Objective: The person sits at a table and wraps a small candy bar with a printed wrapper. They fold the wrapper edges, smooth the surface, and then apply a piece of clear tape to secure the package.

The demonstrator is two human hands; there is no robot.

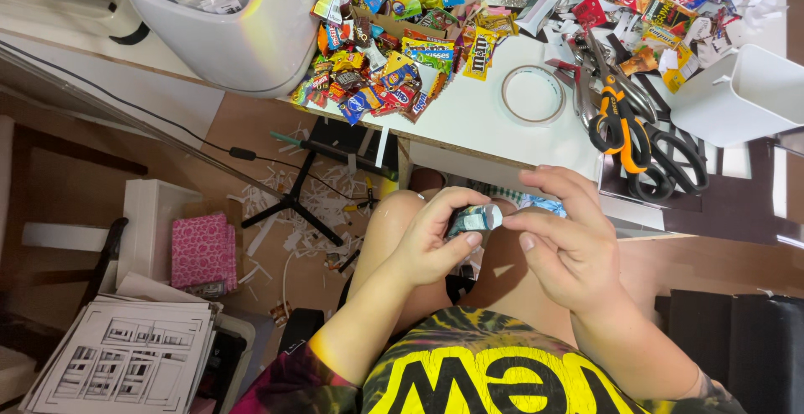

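Over my lap, my left hand (431,242) pinches a small folded candy wrapper (474,219), silvery blue and grey. My right hand (565,242) meets it from the right, thumb and forefinger touching the wrapper's end. Both hands sit just below the white table's front edge (469,142). Part of the wrapper is hidden inside my left fingers.
A heap of colourful candy wrappers (394,54) and a cardboard box lie on the table. A roll of clear tape (533,94), orange-handled scissors (620,125), black scissors (674,163) and a white container (741,96) are near. A white bin (234,20), tripod (293,205), paper scraps and a pink box (203,251) sit left.
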